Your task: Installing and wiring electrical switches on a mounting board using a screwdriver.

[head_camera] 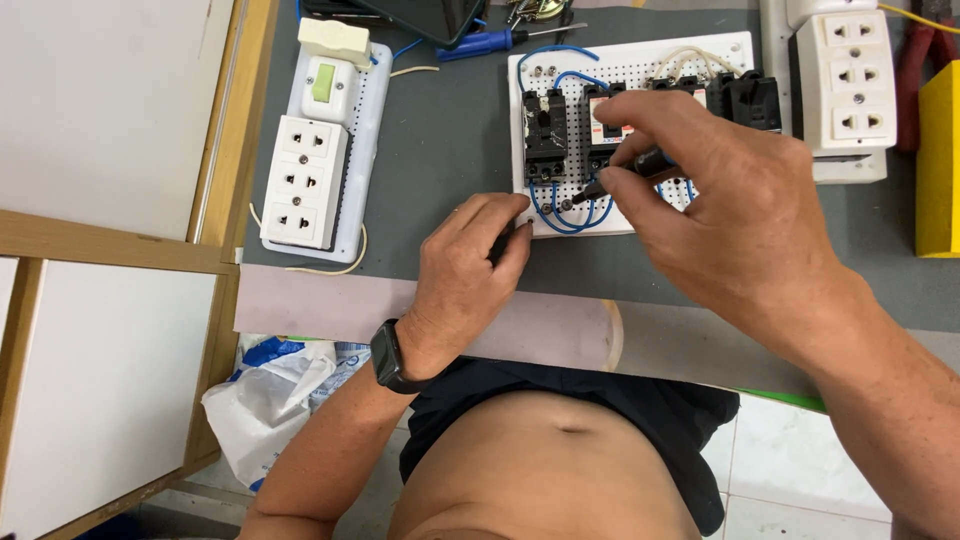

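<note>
Gripping a dark-handled screwdriver [640, 165], the right hand [730, 200] has its fingers closed round the handle, tip angled down and left toward the lower terminals of the black circuit breakers [545, 135] on the white perforated board [640, 70]. Left hand [470, 270] rests at the board's near-left corner, fingers curled and pressing the edge; something dark shows under the fingertips, cannot tell if it is held. Black smartwatch [388, 355] on that wrist.

Board sits centre-far on the grey table mat [440, 130], blue wires [560, 215] looping out below the breakers along its near edge, pale wires at the far right of the board. My read: board is light and rigid plastic, likely to slide on the mat unless pinned at a corner or edge as the left hand does. Wires look stiff and springy, best held by the insulation close to the terminal. Screwdriver is slim, likely slips off small screw heads if tilted; hold it well down the handle.

Around: white socket strip with a green switch [315, 150] to the left, another white socket block [855, 75] far right, blue-handled screwdriver [490, 42] at far centre, yellow box [940, 170] at right edge, red-handled pliers [925, 45] far right. White plastic bag [265, 400] on the floor near left.
</note>
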